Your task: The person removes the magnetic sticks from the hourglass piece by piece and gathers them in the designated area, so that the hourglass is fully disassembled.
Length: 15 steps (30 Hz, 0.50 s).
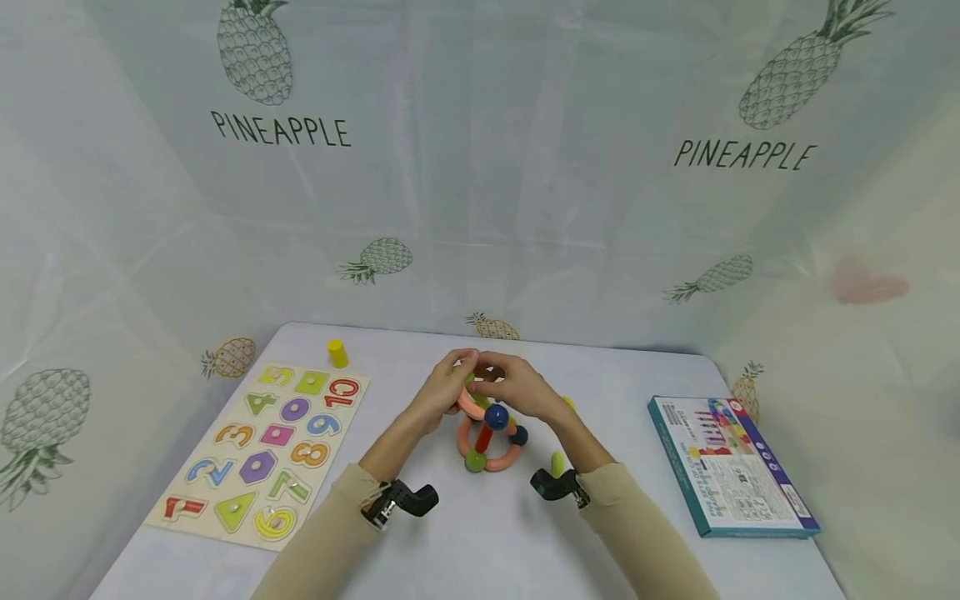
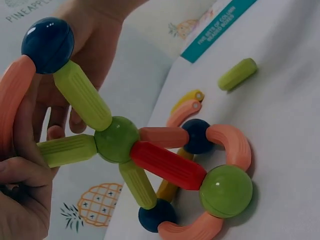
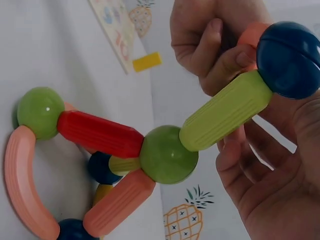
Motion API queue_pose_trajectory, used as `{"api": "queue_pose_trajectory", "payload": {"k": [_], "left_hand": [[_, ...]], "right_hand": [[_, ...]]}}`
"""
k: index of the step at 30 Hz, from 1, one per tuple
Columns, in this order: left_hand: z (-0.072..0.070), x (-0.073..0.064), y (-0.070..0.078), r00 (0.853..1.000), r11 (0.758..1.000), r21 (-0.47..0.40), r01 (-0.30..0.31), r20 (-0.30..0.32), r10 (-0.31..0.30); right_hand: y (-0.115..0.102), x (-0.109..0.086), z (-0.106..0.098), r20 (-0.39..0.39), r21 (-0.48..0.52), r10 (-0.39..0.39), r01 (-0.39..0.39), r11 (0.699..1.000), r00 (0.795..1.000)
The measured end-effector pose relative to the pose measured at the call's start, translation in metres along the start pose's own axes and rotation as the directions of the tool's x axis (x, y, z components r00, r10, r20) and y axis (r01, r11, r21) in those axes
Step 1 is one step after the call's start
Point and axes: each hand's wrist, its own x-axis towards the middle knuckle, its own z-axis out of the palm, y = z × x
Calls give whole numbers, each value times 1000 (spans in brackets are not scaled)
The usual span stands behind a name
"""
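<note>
A magnetic ball-and-stick toy (image 1: 496, 416) stands on the table between both hands. In the left wrist view its central green ball (image 2: 117, 140) joins a red stick (image 2: 170, 166), light green sticks and an orange stick. Below, curved orange sticks (image 2: 232, 142) and balls form a ring on the table. My left hand (image 1: 442, 387) pinches a curved orange stick at the upper part, beside a blue ball (image 2: 47, 45). Around the top of the toy curl the fingers of my right hand (image 1: 522, 386), close to the left fingertips; the piece they grip is partly hidden.
On the left lies a number-and-shape puzzle board (image 1: 300, 429), with a yellow cylinder (image 1: 337, 353) behind it. A flat toy box (image 1: 731, 467) lies at the right. Near the right forearm are a loose light green stick (image 2: 237, 74) and curved sticks (image 2: 186, 111).
</note>
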Motion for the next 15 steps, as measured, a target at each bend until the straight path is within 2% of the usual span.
{"api": "queue_pose_trajectory", "payload": {"k": [7, 15], "left_hand": [[-1, 3, -2, 1000, 1000, -16, 18, 8, -18], [-2, 0, -1, 1000, 1000, -23, 21, 19, -20]], "right_hand": [[-4, 4, 1, 24, -28, -24, 25, 999, 999], [-2, 6, 4, 33, -59, -39, 41, 997, 999]]}}
